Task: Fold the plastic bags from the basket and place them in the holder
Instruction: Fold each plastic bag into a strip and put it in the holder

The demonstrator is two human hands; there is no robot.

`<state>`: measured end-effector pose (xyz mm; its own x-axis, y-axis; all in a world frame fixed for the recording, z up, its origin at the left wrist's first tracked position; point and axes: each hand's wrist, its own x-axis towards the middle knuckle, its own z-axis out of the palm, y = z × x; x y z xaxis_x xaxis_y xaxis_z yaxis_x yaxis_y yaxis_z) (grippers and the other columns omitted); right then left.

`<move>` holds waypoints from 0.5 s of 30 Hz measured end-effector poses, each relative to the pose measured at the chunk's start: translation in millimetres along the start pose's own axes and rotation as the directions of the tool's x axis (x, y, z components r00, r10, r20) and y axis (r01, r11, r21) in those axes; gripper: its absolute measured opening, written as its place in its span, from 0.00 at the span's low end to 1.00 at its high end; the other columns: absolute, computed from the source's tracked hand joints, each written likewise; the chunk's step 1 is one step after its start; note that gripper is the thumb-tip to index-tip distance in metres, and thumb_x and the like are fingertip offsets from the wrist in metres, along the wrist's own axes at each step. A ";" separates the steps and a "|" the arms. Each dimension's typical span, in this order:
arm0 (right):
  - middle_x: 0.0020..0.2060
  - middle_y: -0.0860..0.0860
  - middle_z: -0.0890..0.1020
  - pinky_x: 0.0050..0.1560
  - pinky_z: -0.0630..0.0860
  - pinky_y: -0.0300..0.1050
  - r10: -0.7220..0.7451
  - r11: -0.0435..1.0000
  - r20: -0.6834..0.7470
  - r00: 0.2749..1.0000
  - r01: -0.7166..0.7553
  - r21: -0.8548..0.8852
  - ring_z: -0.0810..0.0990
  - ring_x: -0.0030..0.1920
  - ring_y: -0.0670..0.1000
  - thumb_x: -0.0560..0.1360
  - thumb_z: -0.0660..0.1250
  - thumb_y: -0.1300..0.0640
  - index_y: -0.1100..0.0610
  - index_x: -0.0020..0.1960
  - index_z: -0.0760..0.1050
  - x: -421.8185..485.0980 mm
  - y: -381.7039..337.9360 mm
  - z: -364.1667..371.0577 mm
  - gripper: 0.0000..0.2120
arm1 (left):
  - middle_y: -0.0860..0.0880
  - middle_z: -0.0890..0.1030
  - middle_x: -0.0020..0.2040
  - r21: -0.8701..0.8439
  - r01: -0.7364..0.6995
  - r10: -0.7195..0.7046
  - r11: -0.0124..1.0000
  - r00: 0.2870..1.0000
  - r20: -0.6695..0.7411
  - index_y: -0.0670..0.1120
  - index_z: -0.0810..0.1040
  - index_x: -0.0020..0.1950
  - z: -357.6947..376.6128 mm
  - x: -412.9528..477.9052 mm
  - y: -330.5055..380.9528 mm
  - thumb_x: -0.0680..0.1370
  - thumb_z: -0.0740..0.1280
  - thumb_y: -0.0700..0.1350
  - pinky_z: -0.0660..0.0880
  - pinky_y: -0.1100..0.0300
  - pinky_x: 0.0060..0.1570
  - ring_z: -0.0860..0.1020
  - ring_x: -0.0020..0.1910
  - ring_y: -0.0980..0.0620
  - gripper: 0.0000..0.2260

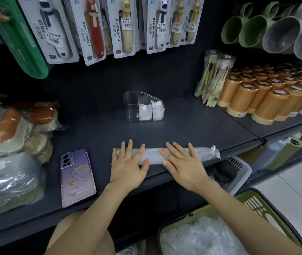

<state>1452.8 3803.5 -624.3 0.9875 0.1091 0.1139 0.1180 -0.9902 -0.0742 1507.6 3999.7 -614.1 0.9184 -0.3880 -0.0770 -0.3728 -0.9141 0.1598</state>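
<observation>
A clear plastic bag point(153, 155), folded into a long narrow strip, lies along the front of the dark shelf point(192, 124). My left hand point(128, 165) presses flat on its left end with fingers spread. My right hand point(182, 162) lies flat on the strip's middle, fingers straight. The strip's right end point(214, 152) sticks out past my right hand. Behind it stands a clear holder point(142, 106) with folded white bags in its right compartments. A green basket point(253, 205) at bottom right holds several loose plastic bags point(201, 238).
A purple phone point(77, 176) lies left of my hands. Wrapped packages point(12, 162) fill the shelf's left side. Orange cups point(268, 96) and toothbrush packs point(213, 78) stand at right. Packaged toothbrushes point(95, 28) hang above. A white basket point(236, 172) sits below the shelf.
</observation>
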 end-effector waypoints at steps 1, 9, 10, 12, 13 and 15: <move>0.76 0.47 0.60 0.73 0.37 0.55 0.049 0.999 0.001 0.999 -0.049 -0.015 0.55 0.77 0.49 0.75 0.25 0.34 0.43 0.77 0.57 -7.7 13.4 -2.5 0.39 | 0.46 0.42 0.80 -0.001 -0.001 0.001 1.000 1.000 0.001 0.59 0.43 0.78 0.0 0.6 0.1 0.82 0.44 0.60 0.37 0.46 0.75 0.39 0.78 0.45 0.25; 0.75 0.49 0.64 0.75 0.51 0.55 0.302 0.953 -0.024 0.953 -0.301 0.041 0.60 0.75 0.53 0.80 0.42 0.40 0.51 0.77 0.58 -18.2 66.7 -35.8 0.29 | 0.47 0.41 0.80 0.003 -0.010 0.010 1.000 1.000 0.001 0.60 0.43 0.78 1.3 2.2 -1.3 0.82 0.44 0.61 0.36 0.47 0.75 0.39 0.78 0.47 0.25; 0.71 0.52 0.70 0.71 0.60 0.56 0.366 0.930 -0.102 0.925 -0.361 0.064 0.66 0.71 0.56 0.81 0.50 0.43 0.54 0.75 0.62 -16.1 67.9 -39.3 0.27 | 0.47 0.41 0.80 0.004 -0.016 0.016 1.000 1.000 0.008 0.60 0.43 0.78 0.4 3.2 -2.4 0.82 0.44 0.61 0.35 0.48 0.75 0.38 0.78 0.47 0.25; 0.65 0.57 0.74 0.60 0.71 0.55 0.524 0.852 -0.115 0.844 -0.519 0.074 0.71 0.64 0.61 0.79 0.59 0.44 0.56 0.72 0.67 -18.0 68.3 -47.1 0.25 | 0.47 0.41 0.80 0.002 -0.047 0.047 0.999 0.998 0.037 0.60 0.43 0.78 -2.3 7.0 -6.3 0.82 0.45 0.61 0.34 0.49 0.75 0.38 0.78 0.48 0.25; 0.62 0.58 0.74 0.56 0.73 0.54 0.591 0.806 -0.079 0.803 -0.584 0.093 0.72 0.62 0.62 0.78 0.61 0.43 0.56 0.70 0.69 -22.6 68.1 -49.3 0.26 | 0.48 0.41 0.80 -0.006 -0.069 0.069 0.998 0.996 0.053 0.60 0.43 0.78 -4.5 9.3 -8.9 0.82 0.46 0.61 0.34 0.49 0.75 0.38 0.78 0.48 0.25; 0.58 0.59 0.74 0.49 0.76 0.52 0.661 0.735 -0.004 0.750 -0.647 0.200 0.76 0.55 0.62 0.76 0.62 0.39 0.57 0.66 0.70 -35.6 66.5 -49.0 0.27 | 0.48 0.41 0.79 -0.043 -0.111 0.114 0.993 0.991 0.074 0.59 0.43 0.78 -8.5 14.8 -14.4 0.82 0.48 0.60 0.35 0.50 0.75 0.38 0.78 0.50 0.26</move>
<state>1420.5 3729.5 -584.7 0.8183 -0.5734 0.0403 -0.5317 -0.7816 -0.3262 1527.8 4008.1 -609.3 0.8573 -0.4978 -0.1312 -0.4668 -0.8592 0.2094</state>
